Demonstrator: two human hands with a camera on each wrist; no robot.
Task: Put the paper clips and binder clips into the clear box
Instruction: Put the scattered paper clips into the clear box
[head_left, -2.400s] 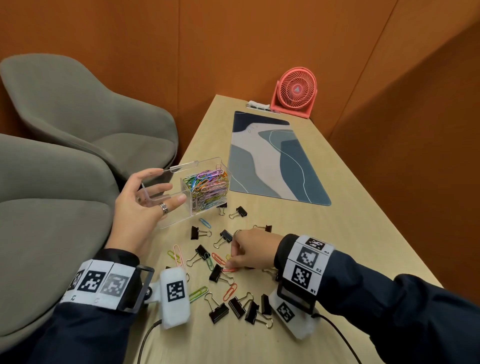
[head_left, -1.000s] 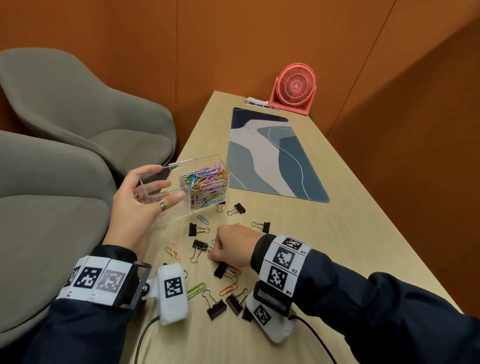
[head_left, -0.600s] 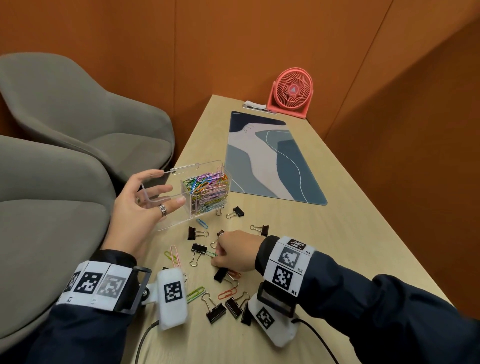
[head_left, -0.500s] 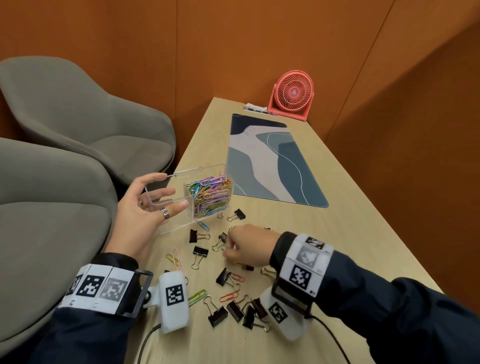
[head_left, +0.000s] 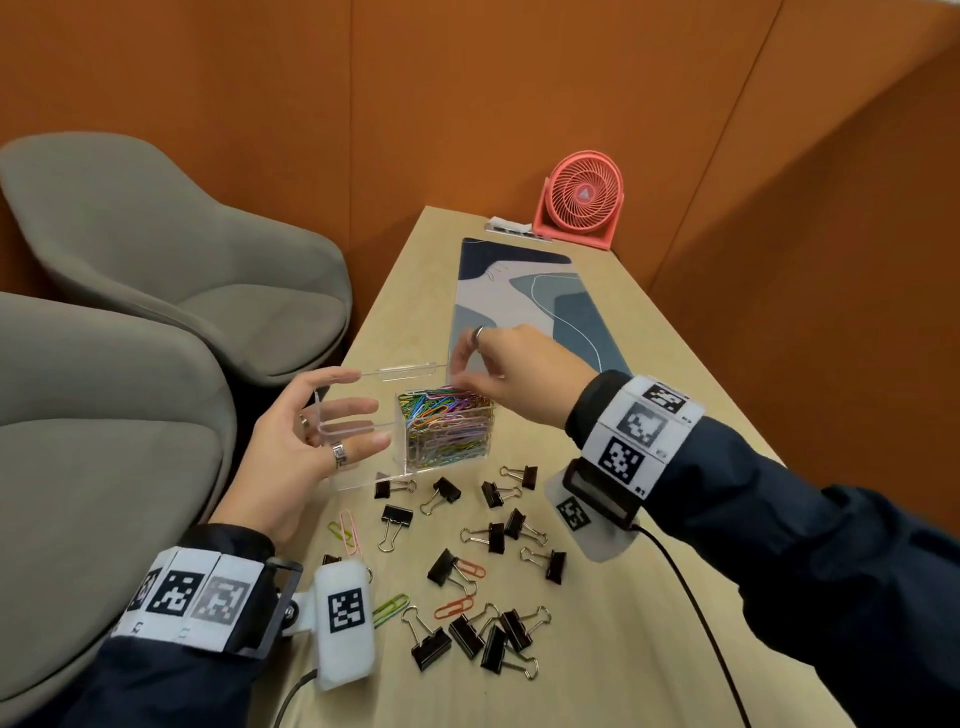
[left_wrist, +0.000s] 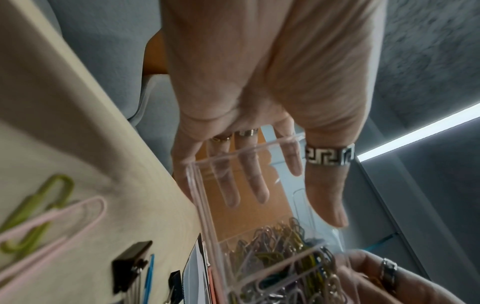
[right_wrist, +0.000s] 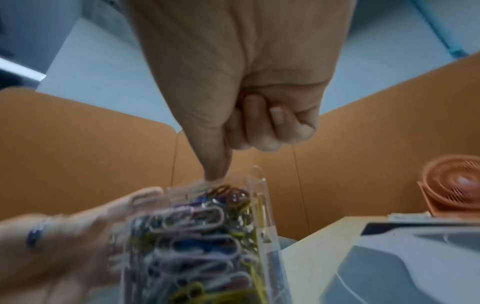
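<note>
Okay, left hand (head_left: 291, 447) pinches clear plastic box (head_left: 395, 462); right hand (head_left: 524, 374) bunched over coloured paper clips (head_left: 447, 426) inside, can't tell if holding any. Loose black binder clips (head_left: 493, 535) at box's 6 o'clock: probably light, grab by wire handles.

— What lies on the counter (head_left: 410, 312)?
— At the far end stands a pink fan (head_left: 584, 200), with a white strip (head_left: 511, 227) just beside it. Nearer, a long desk mat (head_left: 519, 291) in blue and grey shapes.
— And at the near end?
— The clear box (head_left: 363, 462) rests by the left edge, its right compartment full of coloured paper clips (head_left: 447, 421). In front of it, black binder clips (head_left: 496, 538) lie scattered, with a few loose paper clips among them, pink, green and orange.
</note>
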